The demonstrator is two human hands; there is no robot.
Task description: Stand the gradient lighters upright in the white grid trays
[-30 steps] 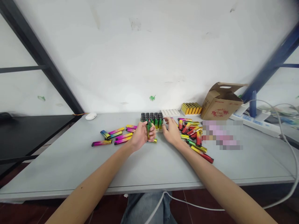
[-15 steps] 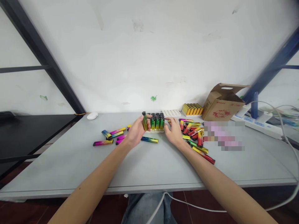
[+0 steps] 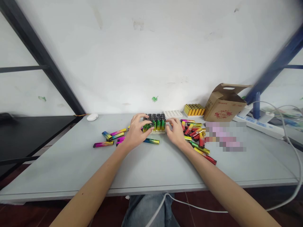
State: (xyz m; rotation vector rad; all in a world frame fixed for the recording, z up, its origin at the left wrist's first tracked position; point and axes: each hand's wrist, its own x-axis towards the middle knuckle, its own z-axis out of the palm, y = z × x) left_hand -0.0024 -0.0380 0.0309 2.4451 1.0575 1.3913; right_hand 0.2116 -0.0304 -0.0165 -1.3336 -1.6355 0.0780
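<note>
A white tray point(image 3: 161, 132) near the middle of the table holds several upright green-yellow lighters point(image 3: 158, 124) with black tops. My left hand point(image 3: 136, 131) is at the tray's left side, its thumb and fingers around a green lighter point(image 3: 148, 126) that leans, black top toward me. At the tray's right edge my right hand point(image 3: 175, 131) rests with its fingers apart and nothing seen in them. A blue-yellow lighter point(image 3: 151, 141) lies flat in front of the tray.
Loose lighters lie left point(image 3: 103, 144) and in a pile right point(image 3: 196, 134). Behind are a white tray point(image 3: 174, 113), a tray of yellow lighters point(image 3: 194, 110) and a cardboard box point(image 3: 223, 105). A power strip point(image 3: 262, 126) and white cable are at right.
My left hand has turned over and lowered the green lighter it held upright, bringing it to the tray's left part. My right hand has barely moved.
</note>
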